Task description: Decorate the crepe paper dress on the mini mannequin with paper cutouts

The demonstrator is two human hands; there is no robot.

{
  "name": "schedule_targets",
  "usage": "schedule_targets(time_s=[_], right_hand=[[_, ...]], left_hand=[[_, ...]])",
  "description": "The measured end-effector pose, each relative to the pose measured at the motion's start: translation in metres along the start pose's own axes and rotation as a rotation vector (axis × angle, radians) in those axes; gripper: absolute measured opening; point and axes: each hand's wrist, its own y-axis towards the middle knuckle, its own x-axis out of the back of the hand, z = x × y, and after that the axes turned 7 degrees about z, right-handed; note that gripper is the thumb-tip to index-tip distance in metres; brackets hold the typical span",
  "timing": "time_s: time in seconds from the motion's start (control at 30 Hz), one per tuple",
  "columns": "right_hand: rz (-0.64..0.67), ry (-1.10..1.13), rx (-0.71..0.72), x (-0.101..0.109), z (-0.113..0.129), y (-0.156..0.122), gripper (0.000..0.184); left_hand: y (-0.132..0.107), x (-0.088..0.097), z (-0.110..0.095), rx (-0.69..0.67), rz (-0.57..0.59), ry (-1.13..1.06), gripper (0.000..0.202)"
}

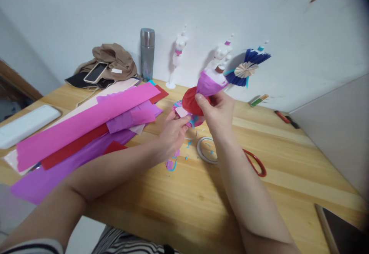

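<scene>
My right hand point(218, 110) is closed around a small white dress-form mannequin point(211, 83), its thumb pressed on the front. The mannequin leans over and wears a purple crepe-paper top and a red paper skirt part point(191, 99). Just left of it, my left hand point(175, 129) pinches a small pale square of paper point(181, 112). Ruffled pink, purple and blue paper point(197, 121) sits by the left fingertips, below the red part; whether it joins the mannequin I cannot tell. A roll of white tape point(201, 158) lies on the table beneath my right wrist, beside red-handled scissors point(261, 167).
Crepe-paper sheets point(86, 119) in pink, purple and red cover the table's left side. Against the wall stand a grey flask point(147, 56), white mannequins point(179, 48) and one in blue pleated paper point(252, 67). Paper scraps point(171, 165) lie in front; a tablet-like device point(340, 227) is at right.
</scene>
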Motion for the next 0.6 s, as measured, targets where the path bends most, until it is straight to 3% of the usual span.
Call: schedule_targets(time_s=[0.17,0.6], right_hand=[[0.007,0.001,0.0,0.0006,0.0023,0.0004,0.019],[0.001,-0.013,0.018,0.0005,-0.0051,0.0004,0.014]], left_hand=[[0.0,-0.001,-0.0014,-0.013,0.043,-0.008,0.04],[0.0008,0.0052,-0.003,0.094,-0.055,-0.146,0.022]])
